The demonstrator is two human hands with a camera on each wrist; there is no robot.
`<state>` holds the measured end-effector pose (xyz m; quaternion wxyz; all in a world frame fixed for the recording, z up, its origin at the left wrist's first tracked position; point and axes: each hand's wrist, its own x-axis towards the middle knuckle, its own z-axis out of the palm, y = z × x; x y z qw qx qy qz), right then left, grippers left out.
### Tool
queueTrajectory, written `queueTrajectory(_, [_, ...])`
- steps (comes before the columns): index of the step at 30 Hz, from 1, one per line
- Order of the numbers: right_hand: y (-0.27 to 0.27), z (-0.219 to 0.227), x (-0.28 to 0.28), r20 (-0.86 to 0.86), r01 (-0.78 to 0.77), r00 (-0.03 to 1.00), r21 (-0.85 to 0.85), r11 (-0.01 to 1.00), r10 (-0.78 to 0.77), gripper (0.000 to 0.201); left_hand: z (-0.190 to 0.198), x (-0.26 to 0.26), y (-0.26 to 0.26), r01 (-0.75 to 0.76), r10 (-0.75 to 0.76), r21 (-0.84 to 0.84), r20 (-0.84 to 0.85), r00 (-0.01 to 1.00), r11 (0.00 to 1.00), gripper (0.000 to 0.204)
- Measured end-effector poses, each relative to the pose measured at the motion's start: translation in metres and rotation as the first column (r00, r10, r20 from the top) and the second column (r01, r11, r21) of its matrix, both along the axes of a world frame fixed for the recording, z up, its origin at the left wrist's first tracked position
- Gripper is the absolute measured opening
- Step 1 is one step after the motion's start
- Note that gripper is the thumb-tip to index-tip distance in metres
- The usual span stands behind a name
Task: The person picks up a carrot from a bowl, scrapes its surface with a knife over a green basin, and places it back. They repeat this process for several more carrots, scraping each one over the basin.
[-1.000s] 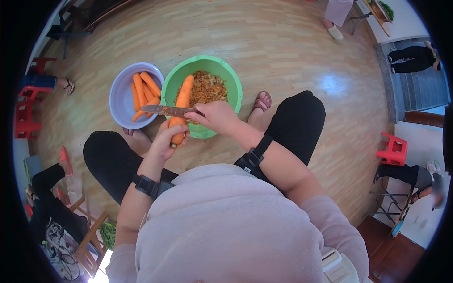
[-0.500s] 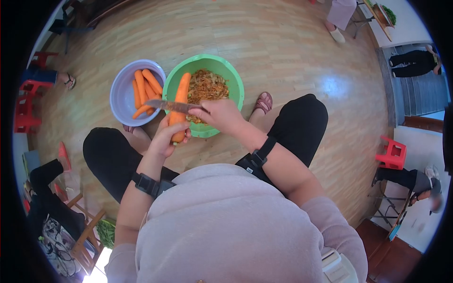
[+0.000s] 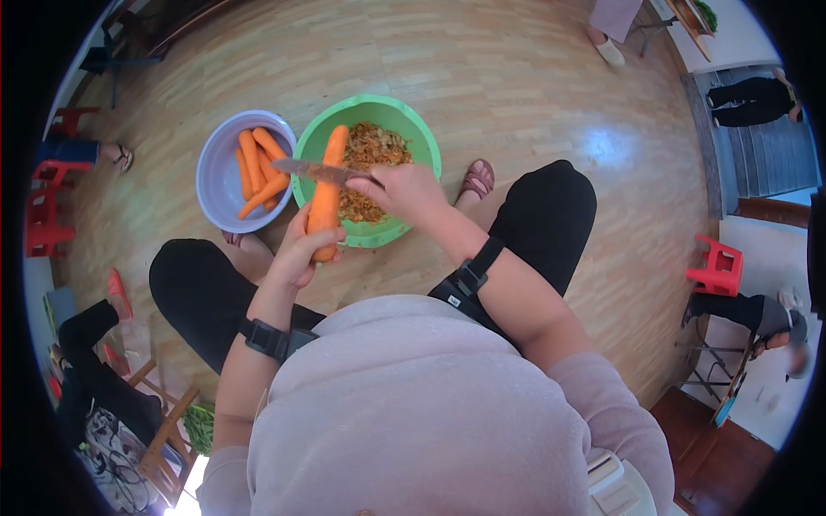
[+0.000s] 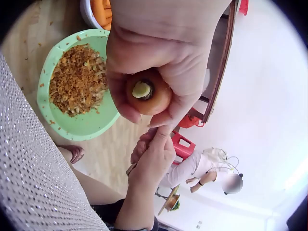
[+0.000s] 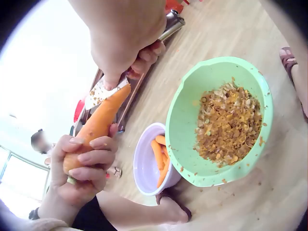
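Note:
The left hand [image 3: 298, 254] grips a large carrot [image 3: 325, 205] near its stem end; the carrot slants up over the green basin [image 3: 425, 142]. In the left wrist view the stem end of the carrot [image 4: 142, 90] faces the camera, ringed by the fingers. The right hand [image 3: 408, 194] holds a knife [image 3: 311, 171] by its handle, the blade lying across the upper part of the carrot. In the right wrist view the blade [image 5: 98, 95] meets the carrot [image 5: 97, 123] close to its tip. Shavings [image 5: 228, 126] lie in the green basin.
A purple basin [image 3: 210, 197] with several carrots [image 3: 250, 161] stands left of the green one, touching or nearly touching it. The person's knees flank the work. Red stools [image 3: 717, 267] and other people are at the room's sides.
The knife and right hand have moved up along the carrot, from near the left hand towards the upper part. The left hand keeps its grip.

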<state>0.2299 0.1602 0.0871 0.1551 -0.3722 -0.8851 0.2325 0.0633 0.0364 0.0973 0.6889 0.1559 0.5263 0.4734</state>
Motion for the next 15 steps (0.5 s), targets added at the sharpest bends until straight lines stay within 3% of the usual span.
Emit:
queueTrajectory(2, [-0.008, 0.006, -0.002, -0.055, -0.085, 0.995, -0.024, 0.996, 0.084, 0.049, -0.001, 0.001, 0.0, -0.036, 0.035, -0.002, -0.032, 0.999, 0.999, 0.054])
queueTrajectory(5, [-0.015, 0.009, -0.004, 0.023, -0.214, 0.976, -0.043, 0.976, 0.215, 0.05, -0.004, 0.0, -0.001, -0.003, -0.004, -0.064, -0.102, 0.995, 0.998, 0.054])
queueTrajectory(8, [-0.003, 0.004, -0.002, 0.052, -0.12, 0.991, 0.01, 0.993, 0.12, 0.051, -0.008, -0.001, -0.003, -0.017, 0.012, -0.03, -0.14, 0.99, 0.999, 0.055])
queueTrajectory(10, [0.013, -0.007, 0.004, 0.079, 0.116, 0.99, -0.019, 0.993, -0.114, 0.049, -0.006, -0.002, -0.003, 0.039, -0.04, -0.012, -0.061, 0.997, 0.999, 0.053])
queueTrajectory(14, [0.023, -0.014, 0.012, 0.121, 0.214, 0.97, 0.001, 0.977, -0.213, 0.049, -0.007, -0.003, -0.003, 0.054, -0.054, -0.018, 0.017, 0.998, 0.998, 0.056])
queueTrajectory(15, [0.02, -0.012, 0.011, 0.049, 0.185, 0.981, 0.028, 0.982, -0.186, 0.05, -0.007, -0.004, -0.003, 0.05, -0.049, -0.013, 0.057, 0.997, 0.999, 0.057])
